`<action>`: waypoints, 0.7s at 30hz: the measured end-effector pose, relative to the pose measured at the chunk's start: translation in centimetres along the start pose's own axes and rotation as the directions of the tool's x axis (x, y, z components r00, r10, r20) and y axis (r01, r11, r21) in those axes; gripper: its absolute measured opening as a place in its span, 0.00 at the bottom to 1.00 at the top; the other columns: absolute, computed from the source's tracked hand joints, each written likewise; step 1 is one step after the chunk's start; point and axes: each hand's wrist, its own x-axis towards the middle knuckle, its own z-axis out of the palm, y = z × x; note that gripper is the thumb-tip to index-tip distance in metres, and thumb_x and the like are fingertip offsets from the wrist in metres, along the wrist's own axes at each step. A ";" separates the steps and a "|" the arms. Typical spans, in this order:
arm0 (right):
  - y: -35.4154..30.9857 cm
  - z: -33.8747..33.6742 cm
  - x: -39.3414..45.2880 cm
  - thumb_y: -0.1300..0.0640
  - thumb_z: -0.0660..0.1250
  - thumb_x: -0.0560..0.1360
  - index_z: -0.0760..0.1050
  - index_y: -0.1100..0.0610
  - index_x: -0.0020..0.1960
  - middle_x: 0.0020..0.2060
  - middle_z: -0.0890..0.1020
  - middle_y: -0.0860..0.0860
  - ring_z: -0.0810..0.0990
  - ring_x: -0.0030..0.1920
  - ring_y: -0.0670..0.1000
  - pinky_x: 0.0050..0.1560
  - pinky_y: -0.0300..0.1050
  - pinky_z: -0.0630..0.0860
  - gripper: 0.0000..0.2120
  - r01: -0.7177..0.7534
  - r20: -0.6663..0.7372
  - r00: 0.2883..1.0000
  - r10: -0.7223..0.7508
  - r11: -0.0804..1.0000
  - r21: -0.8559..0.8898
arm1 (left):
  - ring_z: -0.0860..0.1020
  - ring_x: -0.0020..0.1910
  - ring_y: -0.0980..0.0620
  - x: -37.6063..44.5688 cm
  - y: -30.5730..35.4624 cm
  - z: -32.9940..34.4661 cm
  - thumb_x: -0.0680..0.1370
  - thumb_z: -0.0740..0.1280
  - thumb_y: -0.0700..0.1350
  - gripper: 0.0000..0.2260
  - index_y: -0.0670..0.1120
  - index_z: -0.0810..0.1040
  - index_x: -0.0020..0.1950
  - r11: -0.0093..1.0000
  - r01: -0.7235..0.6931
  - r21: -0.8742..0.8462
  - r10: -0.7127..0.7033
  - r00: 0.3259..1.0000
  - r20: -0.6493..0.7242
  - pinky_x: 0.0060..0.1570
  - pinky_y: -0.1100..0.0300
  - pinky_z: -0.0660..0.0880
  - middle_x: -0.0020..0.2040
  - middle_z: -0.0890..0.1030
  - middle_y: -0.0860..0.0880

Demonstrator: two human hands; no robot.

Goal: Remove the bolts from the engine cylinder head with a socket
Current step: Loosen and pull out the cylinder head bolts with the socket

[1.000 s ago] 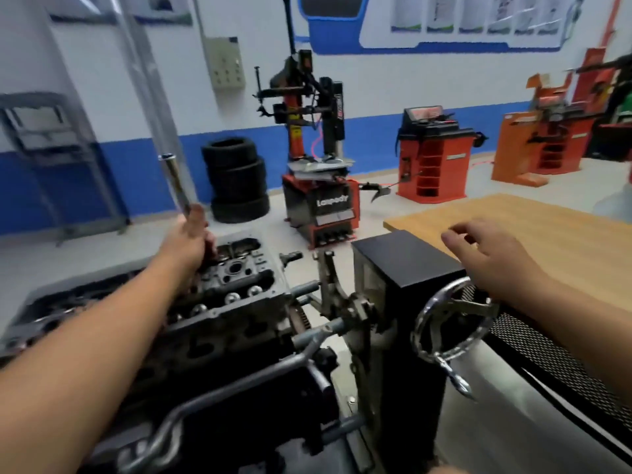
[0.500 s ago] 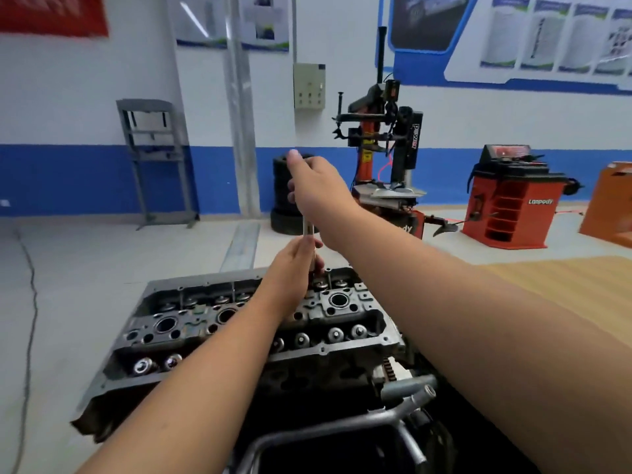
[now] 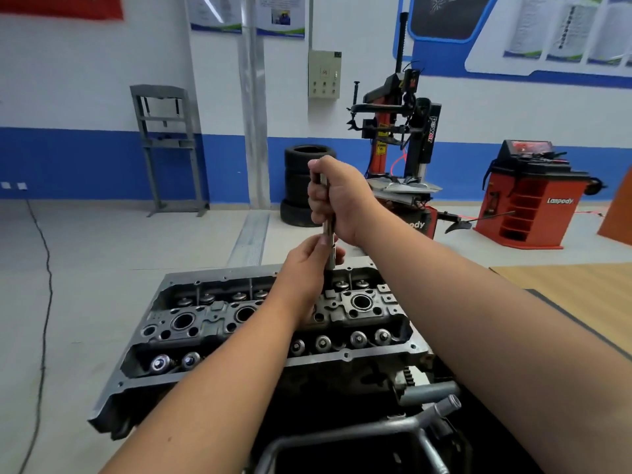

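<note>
Both hands gripped the socket tool (image 3: 329, 230) upright on cylinder head (image 3: 273, 323): right hand (image 3: 338, 200) high, left hand (image 3: 307, 265) low; we judged bolts remained.

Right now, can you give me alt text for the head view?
Both hands hold an upright socket tool over the far side of a cylinder head: the right hand grips the top, the left hand pinches the shaft lower down. Behind stand stacked tyres and a tyre changer.
</note>
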 end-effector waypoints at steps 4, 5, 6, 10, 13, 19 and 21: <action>1.6 0.6 -1.1 0.43 0.61 0.81 0.73 0.55 0.46 0.32 0.77 0.50 0.72 0.28 0.48 0.31 0.43 0.72 0.16 0.136 -0.275 0.949 -0.156 0.987 -0.090 | 0.79 0.44 0.53 0.0 -0.3 -0.2 0.80 0.66 0.58 0.09 0.57 0.83 0.50 0.999 -0.035 0.020 0.035 0.999 -0.018 0.49 0.50 0.75 0.43 0.85 0.52; 1.9 0.6 -1.2 0.42 0.61 0.82 0.74 0.55 0.46 0.33 0.78 0.50 0.74 0.29 0.47 0.32 0.42 0.74 0.16 0.172 -0.294 0.939 -0.180 0.984 -0.056 | 0.79 0.43 0.54 0.1 -0.3 -0.3 0.79 0.69 0.56 0.07 0.55 0.83 0.50 1.000 -0.028 0.003 0.028 0.999 -0.043 0.48 0.51 0.75 0.42 0.84 0.53; 2.1 0.6 -1.4 0.43 0.61 0.82 0.74 0.55 0.46 0.34 0.79 0.51 0.76 0.30 0.47 0.32 0.41 0.75 0.16 0.202 -0.288 0.936 -0.205 0.979 -0.038 | 0.79 0.42 0.54 0.2 -0.4 -0.3 0.78 0.71 0.56 0.07 0.54 0.82 0.50 1.000 -0.019 -0.009 0.018 0.998 -0.066 0.47 0.52 0.75 0.40 0.84 0.54; 2.5 0.4 -1.3 0.42 0.61 0.82 0.73 0.58 0.44 0.30 0.73 0.48 0.70 0.30 0.46 0.31 0.39 0.70 0.19 0.286 -0.198 0.932 -0.303 0.952 -0.111 | 0.79 0.42 0.55 0.2 -0.5 -0.2 0.74 0.72 0.62 0.15 0.53 0.80 0.52 1.000 -0.009 0.005 0.010 0.999 -0.044 0.48 0.50 0.77 0.42 0.84 0.55; 2.3 -0.1 -0.8 0.40 0.60 0.82 0.73 0.57 0.43 0.26 0.69 0.46 0.65 0.25 0.46 0.27 0.39 0.64 0.21 0.216 -0.051 0.976 -0.214 0.976 0.033 | 0.79 0.51 0.54 -0.1 0.0 0.1 0.75 0.62 0.67 0.17 0.58 0.82 0.51 1.000 0.005 0.024 -0.006 0.999 0.045 0.55 0.52 0.74 0.50 0.85 0.54; 4.3 -0.6 -0.5 0.42 0.67 0.77 0.74 0.57 0.47 0.28 0.75 0.51 0.69 0.25 0.48 0.25 0.39 0.68 0.16 0.264 -0.063 0.964 -0.257 0.950 0.168 | 0.82 0.56 0.48 -0.3 0.4 0.2 0.79 0.58 0.62 0.18 0.55 0.82 0.55 0.998 -0.005 0.065 0.004 1.000 0.011 0.61 0.44 0.78 0.51 0.86 0.52; 5.1 -0.9 -0.6 0.51 0.71 0.77 0.73 0.57 0.50 0.31 0.79 0.51 0.73 0.27 0.49 0.28 0.41 0.73 0.11 0.386 -0.094 0.922 -0.376 0.915 0.116 | 0.83 0.53 0.49 -0.4 0.5 0.2 0.78 0.61 0.63 0.17 0.53 0.81 0.56 0.995 -0.028 0.091 0.030 0.999 -0.014 0.59 0.38 0.79 0.50 0.87 0.51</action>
